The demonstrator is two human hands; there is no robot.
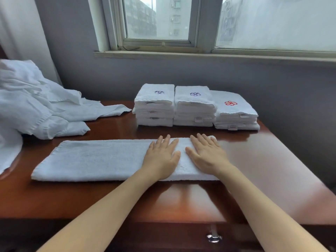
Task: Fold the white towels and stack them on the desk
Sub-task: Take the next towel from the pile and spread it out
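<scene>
left hand (161,157): flat, fingers straight, palm pressing on the right end of the towel; grips nothing.
right hand (205,153): flat too, fingers spread, pressing just beside the left hand; holds nothing.
towel in work (94,159): white, folded into a long strip, lying across the near part of the desk, its length running left to right.
finished stacks (194,108): three piles of folded white towels side by side at the back of the desk, two with dark stitched marks on top, the right one with a red mark.
unfolded pile (36,106): rumpled white towels heaped at the left, partly on the desk.
step, as judged: smoothing the strip ahead of the cross folds.
risk 1: glossy desk top looks slick; a sideways push could slide the whole strip rather than flatten it, and skew its edges.
risk 2: left end is unweighted; lifting the right end over it carelessly could leave the layers uneven.
risk 3: the stacks sit touching or nearly so; adding a towel off-centre could tip one against its neighbour.
risk 4: the loose pile hangs near the strip's far left corner and could be dragged along.
surface: desk (263,160), reddish-brown polished wood, reflective; a drawer with a metal pull (214,237) at the front.
room: grey wall, window (158,20) above a sill, buildings outside, pale curtain (20,33) at left.
</scene>
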